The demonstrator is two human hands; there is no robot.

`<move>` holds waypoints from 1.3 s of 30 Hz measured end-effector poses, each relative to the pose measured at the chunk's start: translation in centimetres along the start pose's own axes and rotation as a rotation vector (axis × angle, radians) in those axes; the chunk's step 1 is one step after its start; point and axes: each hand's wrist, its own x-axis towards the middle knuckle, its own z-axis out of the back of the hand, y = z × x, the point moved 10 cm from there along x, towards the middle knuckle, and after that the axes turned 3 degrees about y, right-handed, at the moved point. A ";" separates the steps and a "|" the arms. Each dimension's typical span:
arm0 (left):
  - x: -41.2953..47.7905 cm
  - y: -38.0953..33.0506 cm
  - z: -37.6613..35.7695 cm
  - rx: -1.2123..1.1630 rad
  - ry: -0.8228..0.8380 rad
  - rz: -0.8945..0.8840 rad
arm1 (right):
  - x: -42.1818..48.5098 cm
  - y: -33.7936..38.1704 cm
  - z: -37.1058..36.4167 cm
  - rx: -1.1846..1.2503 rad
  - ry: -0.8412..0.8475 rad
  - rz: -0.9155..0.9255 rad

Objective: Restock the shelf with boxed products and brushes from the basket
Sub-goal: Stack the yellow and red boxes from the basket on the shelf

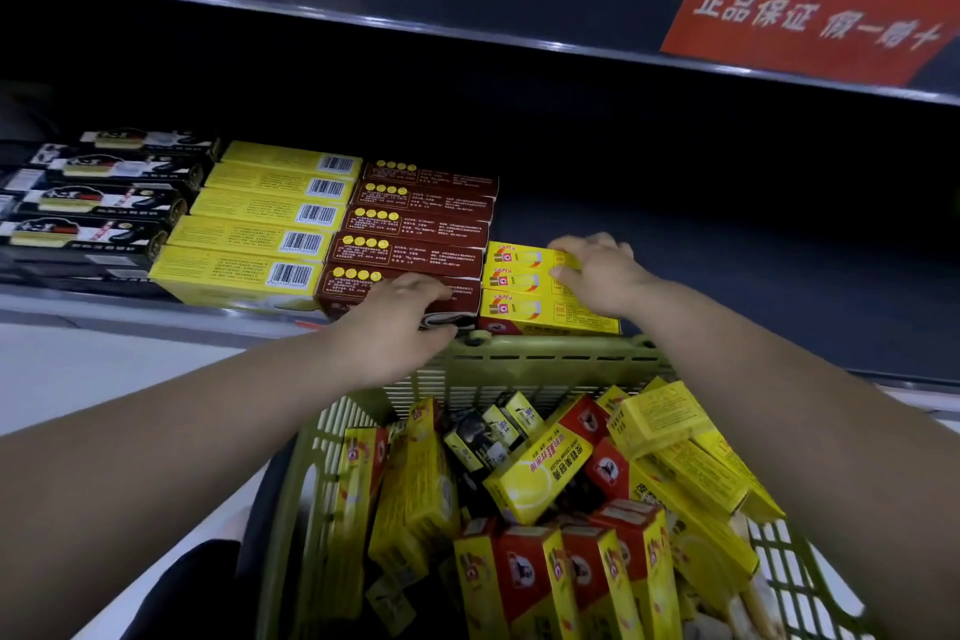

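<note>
The basket [540, 365] was matt olive-green moulded plastic with slotted lattice walls. The yellow boxes [514, 281] and maroon boxes [421, 224] were printed cardboard with a faint sheen. The shelf [363, 13] edge looked like smooth grey metal, and the red sign [810, 16] like ragged-topped paper.

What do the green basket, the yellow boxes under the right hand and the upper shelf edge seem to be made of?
Basket: moulded plastic, matte green, judging by its slotted lattice walls. Yellow boxes: thin printed cardboard, slightly glossy, with sharp folded edges. Upper shelf edge: probably painted or coated metal; it is grey with a soft sheen.
</note>
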 end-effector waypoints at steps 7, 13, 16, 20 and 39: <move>-0.1 -0.8 -1.1 0.064 0.080 0.060 | -0.5 -0.1 -0.7 -0.013 0.097 0.018; -1.6 -6.9 -2.0 0.011 0.123 -0.120 | -5.1 0.1 5.1 0.074 -0.039 0.180; -2.9 -8.3 -3.0 -0.002 0.157 -0.195 | -10.2 -1.0 5.5 0.188 -0.011 0.268; -4.1 -9.3 -4.8 0.026 0.224 -0.226 | -15.3 -4.9 2.1 0.121 0.050 0.217; -5.8 -8.3 -9.4 -1.334 0.327 0.247 | -19.6 -1.5 -2.9 0.962 -0.020 -0.035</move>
